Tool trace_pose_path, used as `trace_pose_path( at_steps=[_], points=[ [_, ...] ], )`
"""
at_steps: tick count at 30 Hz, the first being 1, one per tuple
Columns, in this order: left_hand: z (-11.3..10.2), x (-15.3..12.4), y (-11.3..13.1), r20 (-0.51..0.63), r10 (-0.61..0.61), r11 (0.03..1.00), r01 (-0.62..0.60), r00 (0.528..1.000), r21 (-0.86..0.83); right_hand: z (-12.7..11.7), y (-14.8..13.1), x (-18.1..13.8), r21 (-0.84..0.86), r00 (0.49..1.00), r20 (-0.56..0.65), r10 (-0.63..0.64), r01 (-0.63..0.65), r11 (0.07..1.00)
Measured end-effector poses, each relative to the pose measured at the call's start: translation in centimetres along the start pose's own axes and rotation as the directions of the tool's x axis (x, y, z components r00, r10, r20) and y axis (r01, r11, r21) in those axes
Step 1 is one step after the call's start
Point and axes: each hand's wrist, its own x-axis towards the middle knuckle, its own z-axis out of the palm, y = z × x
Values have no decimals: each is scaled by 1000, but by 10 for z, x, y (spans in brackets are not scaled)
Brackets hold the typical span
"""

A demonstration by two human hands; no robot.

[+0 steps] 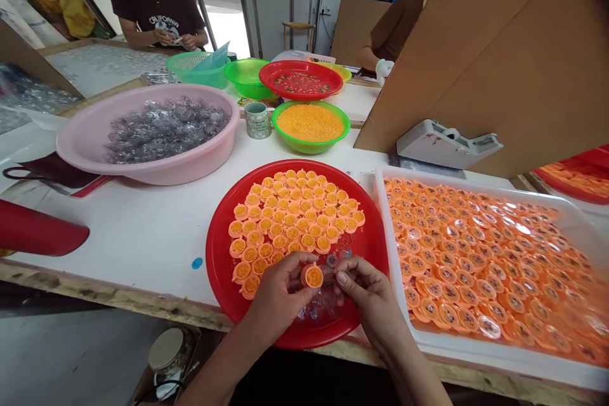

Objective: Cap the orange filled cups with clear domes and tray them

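Observation:
Between the thumb and fingers of my left hand [285,285] is a small orange plastic cup [314,276], its round opening with yellow-orange bits inside turned up towards me. Just to its right, my right hand [361,282] is closed in a pinch; whatever its fingertips hold is too small to make out. Both hands are over the near part of a red round tray [223,295]. Rows of similar filled orange cups [290,216] cover the tray's far and left parts. Small clear plastic pieces [314,311] lie loose beneath my hands.
At right stands a white bin [476,346] of orange pieces. A pink basin [200,168] holds clear plastic pieces; a green bowl [311,147] holds yellow-orange bits, beside a mug [257,120]. A cardboard panel [476,57] rises behind a tape dispenser [447,149]. Two people sit across.

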Motion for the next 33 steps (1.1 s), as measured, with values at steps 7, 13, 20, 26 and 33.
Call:
trace_pose_path(
  at_steps=[7, 13, 20, 26, 33],
  points=[
    [3, -2, 0, 28, -12, 998, 13, 1000, -58, -6, 0, 1, 21, 998, 15, 69, -69, 997],
    [4, -1, 4, 102, -18, 997, 25, 995, -68, -7, -6, 1, -12, 997, 11, 80, -80, 997],
    [15, 2, -20, -33, 124, 987, -120, 992, 105, 7, 0, -2, -325, 997, -68, -36, 12, 946],
    [16, 1, -29, -35, 215, 947, -199, 976, 254, 10, 7, -10, -623, 940, -139, -312, 162, 765],
    [13, 0, -24, 44, 213, 950, -217, 976, 224, 9, 8, -13, -767, 859, 15, -512, 339, 545]
  ],
)
